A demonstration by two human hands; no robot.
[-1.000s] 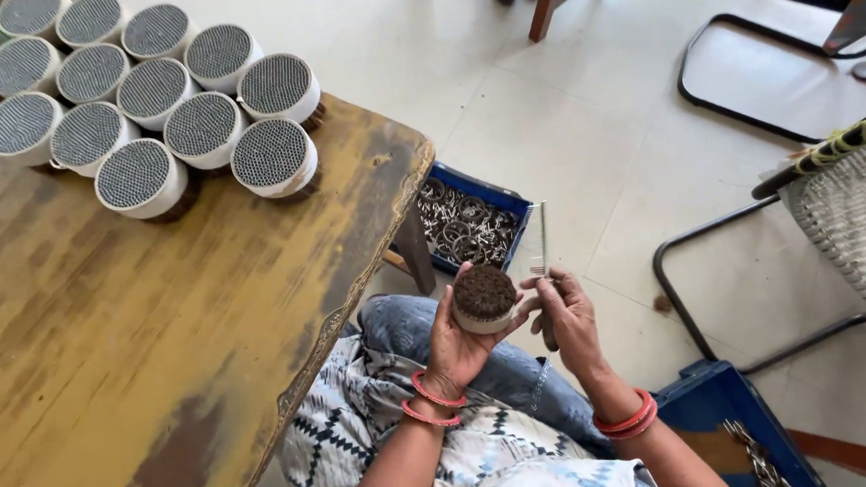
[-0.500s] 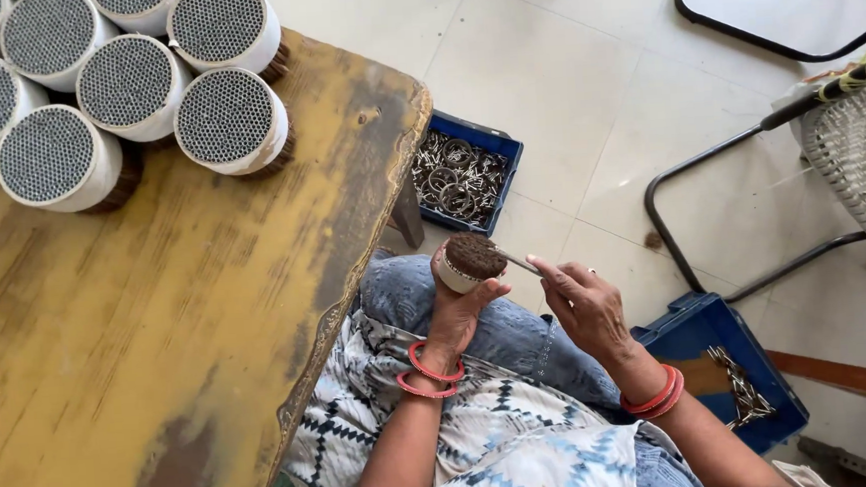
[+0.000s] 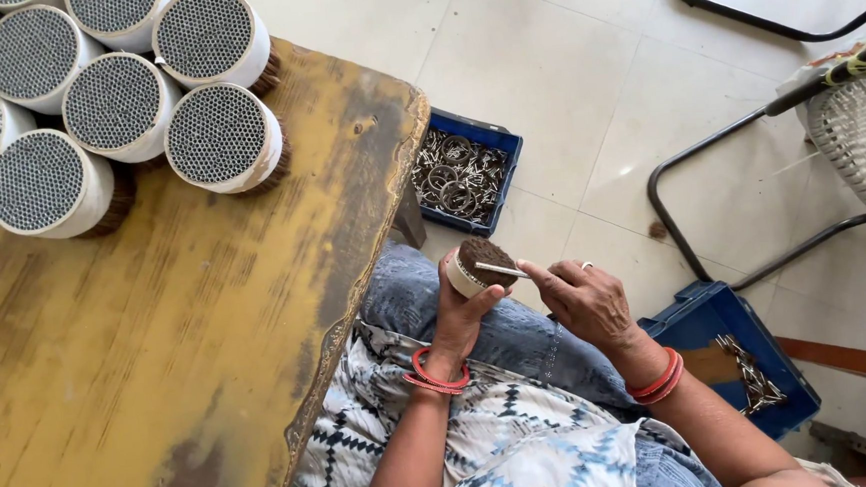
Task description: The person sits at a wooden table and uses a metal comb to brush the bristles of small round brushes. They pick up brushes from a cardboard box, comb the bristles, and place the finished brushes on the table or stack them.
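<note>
- Our left hand [image 3: 461, 317] is wrapped around a small round brush [image 3: 477, 267], fingers clasped on its pale collar, the dark bristle face turned up; it sits over our lap, just off the edge of the wooden table [image 3: 190, 369].
- Our right hand [image 3: 585, 299] pinches a thin metal tool [image 3: 501, 269] between thumb and fingertips, its tip lying across the bristles.
- We judge the brush light and easy to hold one-handed. The collar looks rigid and is the place to grip; the bristles are soft and would splay if squeezed.
- The tool seems stiff and slim, perhaps a pin or a blade; we cannot tell which at this size.
- On the table stand white cylinders with perforated faces [image 3: 216, 136], packed touching one another.
- On the floor, one blue tray of metal rings [image 3: 461, 172] sits by the table leg, and another blue tray [image 3: 730, 356] lies beside our right wrist.
</note>
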